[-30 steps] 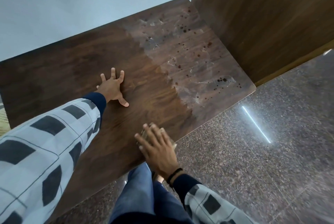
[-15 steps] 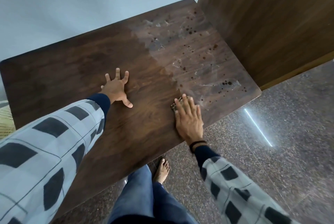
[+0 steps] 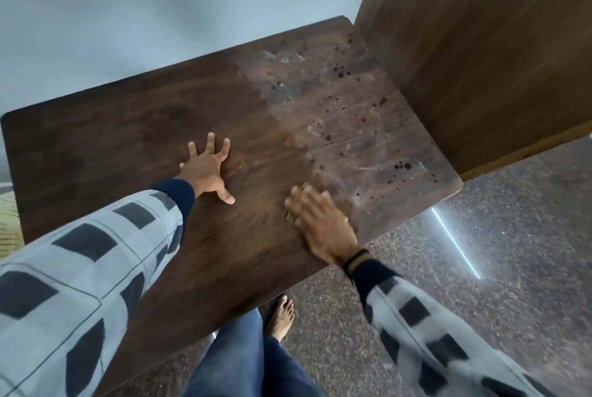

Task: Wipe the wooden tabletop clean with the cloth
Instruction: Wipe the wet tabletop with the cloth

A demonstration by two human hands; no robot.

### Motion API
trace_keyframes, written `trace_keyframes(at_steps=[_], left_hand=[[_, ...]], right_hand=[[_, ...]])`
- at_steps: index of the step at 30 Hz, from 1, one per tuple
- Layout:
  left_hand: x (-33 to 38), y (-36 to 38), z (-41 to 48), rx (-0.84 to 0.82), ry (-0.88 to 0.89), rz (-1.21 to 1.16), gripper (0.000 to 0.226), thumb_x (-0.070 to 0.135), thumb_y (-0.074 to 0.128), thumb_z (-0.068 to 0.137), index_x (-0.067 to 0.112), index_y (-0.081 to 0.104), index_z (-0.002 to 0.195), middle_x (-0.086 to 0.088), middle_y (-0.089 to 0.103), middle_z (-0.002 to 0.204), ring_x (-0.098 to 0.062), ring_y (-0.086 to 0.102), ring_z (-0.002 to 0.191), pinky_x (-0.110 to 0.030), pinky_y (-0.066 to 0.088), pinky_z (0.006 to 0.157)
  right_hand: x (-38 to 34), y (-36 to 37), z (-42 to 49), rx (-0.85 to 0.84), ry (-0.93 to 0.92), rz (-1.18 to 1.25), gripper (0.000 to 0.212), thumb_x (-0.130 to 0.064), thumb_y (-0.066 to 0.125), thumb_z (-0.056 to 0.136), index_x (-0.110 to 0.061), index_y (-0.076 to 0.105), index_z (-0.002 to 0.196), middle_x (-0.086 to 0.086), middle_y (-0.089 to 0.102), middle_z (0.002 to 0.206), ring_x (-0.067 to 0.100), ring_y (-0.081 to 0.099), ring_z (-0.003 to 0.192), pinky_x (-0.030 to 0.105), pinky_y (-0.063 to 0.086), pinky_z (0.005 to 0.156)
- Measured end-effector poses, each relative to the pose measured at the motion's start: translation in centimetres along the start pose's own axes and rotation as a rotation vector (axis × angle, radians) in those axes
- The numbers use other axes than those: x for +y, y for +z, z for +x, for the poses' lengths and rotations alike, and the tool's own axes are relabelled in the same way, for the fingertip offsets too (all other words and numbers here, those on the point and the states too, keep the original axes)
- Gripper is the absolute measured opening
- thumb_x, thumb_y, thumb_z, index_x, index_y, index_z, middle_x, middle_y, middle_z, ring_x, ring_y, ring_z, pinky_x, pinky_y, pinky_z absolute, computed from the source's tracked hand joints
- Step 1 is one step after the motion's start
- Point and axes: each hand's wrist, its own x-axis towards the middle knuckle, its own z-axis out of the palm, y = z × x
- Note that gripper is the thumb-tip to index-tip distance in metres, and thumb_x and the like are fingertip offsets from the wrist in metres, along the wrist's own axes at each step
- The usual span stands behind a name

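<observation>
At the far left we see a checked sleeve (image 3: 80, 268) with a dark blue cuff reaching over the worktop (image 3: 105, 146), a dark wooden surface set against a pale wall (image 3: 160, 6). This left part of the wood looks dark and even. The left hand (image 3: 208, 169) lies flat on it, open, fingers spread and thumb out to the right, holding nothing.

Just right of that thumb is the right hand (image 3: 320, 223), blurred, palm down with fingers stretched forward, pressing flat near the front edge. Under its fingers we can make out only a small pale bit of the cloth (image 3: 292, 217); the rest is hidden by the hand. A dark band (image 3: 355, 259) circles the wrist.

The fingertips sit at the border where the wood turns greyish, with smears (image 3: 378, 169) and dark spots (image 3: 339, 71) covering the right part of the worktop up to its far corner.

Below the front edge we see blue jeans (image 3: 240, 358) and a bare foot (image 3: 282, 316) on the speckled floor (image 3: 512, 268). A wooden panel (image 3: 480, 44) stands at the right, touching the worktop's side.
</observation>
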Motion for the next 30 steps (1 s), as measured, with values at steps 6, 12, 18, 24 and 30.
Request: trace_keyframes(at_steps=[6,12,18,24,30], left_hand=[[0.2,-0.3,0.0,-0.005,0.002,-0.008,0.155,0.041,0.098,0.050,0.039,-0.016,0.156,0.005,-0.033,0.161,-0.046,-0.022,0.147,-0.072,0.017,0.111],[0.1,-0.2,0.0,-0.008,0.002,-0.015,0.156,0.040,0.098,0.050,0.039,-0.016,0.156,0.006,-0.034,0.160,-0.045,-0.022,0.147,-0.072,0.017,0.111],[0.1,-0.2,0.2,-0.013,-0.003,-0.034,0.158,0.040,0.099,0.048,0.041,-0.017,0.155,0.007,-0.036,0.159,-0.045,-0.024,0.147,-0.073,0.016,0.111],[0.1,-0.4,0.1,-0.032,-0.009,-0.044,0.157,0.038,0.098,0.050,0.040,-0.020,0.154,0.007,-0.039,0.157,-0.044,-0.026,0.146,-0.072,0.014,0.112],[0.4,-0.7,-0.2,-0.053,-0.016,-0.059,0.156,0.036,0.098,0.053,0.039,-0.022,0.153,0.008,-0.042,0.155,-0.044,-0.027,0.146,-0.072,0.014,0.113]], right_hand=[[6.1,-2.5,2.5,-0.196,-0.382,-0.082,0.068,-0.021,0.048,0.101,-0.030,0.019,0.162,-0.002,0.004,0.170,0.022,0.001,0.157,0.046,0.002,0.128],[2.9,-2.4,4.6,-0.053,0.082,-0.017,0.056,-0.028,0.032,0.108,-0.028,0.019,0.162,-0.001,0.010,0.171,0.022,-0.001,0.158,0.051,0.007,0.127],[5.0,-2.7,5.6,-0.159,-0.308,-0.003,0.066,-0.021,0.046,0.104,-0.030,0.015,0.163,-0.005,0.000,0.170,0.019,-0.005,0.157,0.043,-0.001,0.127],[4.9,-4.6,11.8,-0.066,0.180,0.113,0.052,-0.031,0.026,0.111,-0.031,0.018,0.162,-0.008,0.006,0.171,0.015,-0.004,0.157,0.049,0.008,0.126],[6.1,-3.5,10.6,-0.137,-0.363,0.045,0.057,-0.025,0.039,0.108,-0.028,0.022,0.162,-0.004,0.007,0.170,0.019,-0.001,0.158,0.042,0.000,0.127]])
